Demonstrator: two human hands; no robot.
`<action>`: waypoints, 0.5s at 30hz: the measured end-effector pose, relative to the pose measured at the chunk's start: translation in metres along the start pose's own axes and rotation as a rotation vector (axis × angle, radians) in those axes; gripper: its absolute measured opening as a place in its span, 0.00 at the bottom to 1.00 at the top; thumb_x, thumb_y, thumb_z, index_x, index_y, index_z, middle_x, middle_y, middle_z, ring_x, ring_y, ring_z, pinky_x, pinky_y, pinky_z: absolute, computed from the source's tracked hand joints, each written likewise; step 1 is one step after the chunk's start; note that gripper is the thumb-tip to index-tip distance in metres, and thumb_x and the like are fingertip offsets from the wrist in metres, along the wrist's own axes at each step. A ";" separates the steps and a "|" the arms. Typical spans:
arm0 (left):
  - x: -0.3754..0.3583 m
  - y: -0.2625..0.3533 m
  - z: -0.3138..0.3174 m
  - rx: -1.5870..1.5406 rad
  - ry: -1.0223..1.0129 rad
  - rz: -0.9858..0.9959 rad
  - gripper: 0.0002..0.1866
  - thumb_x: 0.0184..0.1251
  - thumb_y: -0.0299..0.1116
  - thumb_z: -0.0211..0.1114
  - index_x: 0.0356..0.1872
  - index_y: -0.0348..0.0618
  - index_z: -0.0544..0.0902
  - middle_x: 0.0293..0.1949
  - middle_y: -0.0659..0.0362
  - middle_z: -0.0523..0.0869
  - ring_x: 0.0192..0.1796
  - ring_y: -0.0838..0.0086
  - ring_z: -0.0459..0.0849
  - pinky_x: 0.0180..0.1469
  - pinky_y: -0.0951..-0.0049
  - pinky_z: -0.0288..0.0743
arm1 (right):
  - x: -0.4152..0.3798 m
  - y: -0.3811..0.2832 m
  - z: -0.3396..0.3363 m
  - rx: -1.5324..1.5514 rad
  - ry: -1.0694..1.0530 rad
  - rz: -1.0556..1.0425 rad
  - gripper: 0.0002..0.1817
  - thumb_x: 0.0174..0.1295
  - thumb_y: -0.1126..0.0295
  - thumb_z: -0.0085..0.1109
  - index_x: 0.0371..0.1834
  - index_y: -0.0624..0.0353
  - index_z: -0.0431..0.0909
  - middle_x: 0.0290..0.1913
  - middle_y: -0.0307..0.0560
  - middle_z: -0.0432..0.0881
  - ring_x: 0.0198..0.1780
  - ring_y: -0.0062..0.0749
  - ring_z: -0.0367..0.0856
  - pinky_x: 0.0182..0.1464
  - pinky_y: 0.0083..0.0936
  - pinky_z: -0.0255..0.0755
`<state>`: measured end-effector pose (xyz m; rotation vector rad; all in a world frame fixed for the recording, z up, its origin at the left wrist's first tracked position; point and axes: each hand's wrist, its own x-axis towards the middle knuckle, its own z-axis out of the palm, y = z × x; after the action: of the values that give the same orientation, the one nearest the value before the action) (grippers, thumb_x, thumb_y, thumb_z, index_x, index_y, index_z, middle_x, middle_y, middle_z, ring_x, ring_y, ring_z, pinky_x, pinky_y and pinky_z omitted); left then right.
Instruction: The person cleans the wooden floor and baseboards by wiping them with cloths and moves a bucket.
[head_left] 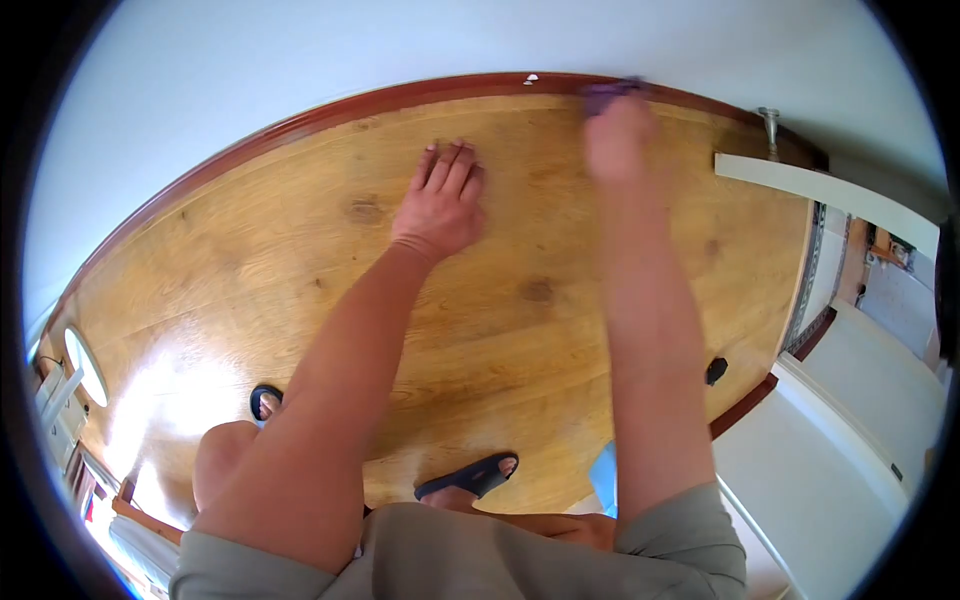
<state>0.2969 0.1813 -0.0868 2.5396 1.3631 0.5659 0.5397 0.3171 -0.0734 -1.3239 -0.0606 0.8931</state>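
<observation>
Your knees sit low, left hand spread flat on the floor, right hand blurred, gripping a purple cloth at the baseboard; overreaching could slip your bracing palm

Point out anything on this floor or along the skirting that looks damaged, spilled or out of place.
Little stands out. A small white fleck shows on the top edge of the reddish skirting board, like a chip or a speck; I cannot tell which. The right hand presses a purple cloth there, blurred. The left hand lies flat on the wooden floor, which shows no spill.
</observation>
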 end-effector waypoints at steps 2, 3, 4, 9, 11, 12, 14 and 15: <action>0.000 0.002 0.002 0.007 -0.013 0.005 0.24 0.61 0.39 0.59 0.56 0.38 0.81 0.66 0.47 0.75 0.74 0.54 0.69 0.80 0.44 0.55 | -0.052 0.044 0.014 0.061 -0.105 0.076 0.09 0.71 0.72 0.52 0.50 0.63 0.76 0.49 0.45 0.81 0.49 0.37 0.80 0.53 0.34 0.77; -0.001 0.001 0.002 0.013 -0.026 0.007 0.24 0.62 0.39 0.59 0.57 0.39 0.82 0.67 0.48 0.76 0.74 0.55 0.69 0.80 0.44 0.55 | -0.083 0.052 0.019 0.059 -0.129 0.126 0.09 0.70 0.73 0.53 0.49 0.63 0.76 0.48 0.44 0.81 0.48 0.36 0.80 0.53 0.32 0.77; -0.001 0.000 0.001 0.026 -0.036 0.002 0.23 0.63 0.39 0.59 0.57 0.39 0.82 0.67 0.48 0.76 0.75 0.55 0.69 0.80 0.44 0.55 | -0.115 0.040 0.025 0.047 -0.154 0.176 0.09 0.69 0.76 0.54 0.49 0.64 0.76 0.49 0.45 0.81 0.49 0.37 0.80 0.55 0.33 0.76; -0.006 -0.004 0.011 -0.015 -0.168 -0.048 0.27 0.67 0.46 0.59 0.65 0.46 0.78 0.69 0.50 0.76 0.73 0.54 0.71 0.78 0.46 0.56 | -0.179 0.012 -0.002 0.398 -0.426 0.418 0.13 0.69 0.78 0.53 0.55 0.65 0.77 0.52 0.47 0.82 0.56 0.37 0.80 0.63 0.34 0.73; 0.005 0.000 -0.001 -0.132 -0.172 -0.078 0.28 0.71 0.50 0.53 0.70 0.53 0.74 0.71 0.55 0.75 0.71 0.56 0.73 0.76 0.50 0.61 | -0.204 -0.012 -0.017 0.385 -0.529 0.410 0.16 0.70 0.76 0.53 0.58 0.66 0.78 0.56 0.49 0.82 0.59 0.38 0.79 0.66 0.35 0.72; 0.007 0.000 -0.004 -0.391 -0.180 -0.202 0.28 0.72 0.50 0.51 0.71 0.54 0.73 0.72 0.55 0.75 0.71 0.56 0.73 0.76 0.51 0.62 | -0.213 -0.016 -0.024 -0.092 -0.401 0.184 0.18 0.72 0.74 0.53 0.63 0.67 0.76 0.61 0.52 0.80 0.64 0.41 0.77 0.69 0.38 0.69; 0.001 -0.005 0.022 -0.738 -0.167 -0.323 0.28 0.74 0.50 0.49 0.72 0.55 0.72 0.72 0.57 0.75 0.71 0.57 0.73 0.75 0.53 0.65 | -0.217 -0.006 -0.071 -0.821 -0.157 -0.269 0.23 0.74 0.70 0.52 0.70 0.67 0.71 0.70 0.60 0.74 0.70 0.50 0.71 0.74 0.41 0.64; -0.006 -0.011 0.046 -0.823 -0.143 -0.325 0.28 0.74 0.49 0.48 0.73 0.55 0.71 0.72 0.57 0.74 0.71 0.57 0.73 0.74 0.54 0.66 | -0.212 0.014 -0.111 -1.078 -0.062 -0.490 0.24 0.76 0.68 0.51 0.72 0.68 0.69 0.73 0.63 0.70 0.73 0.55 0.68 0.76 0.43 0.60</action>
<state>0.3055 0.1827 -0.1339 1.6359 1.1334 0.6811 0.4452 0.1019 -0.0250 -2.1278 -0.9839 0.4484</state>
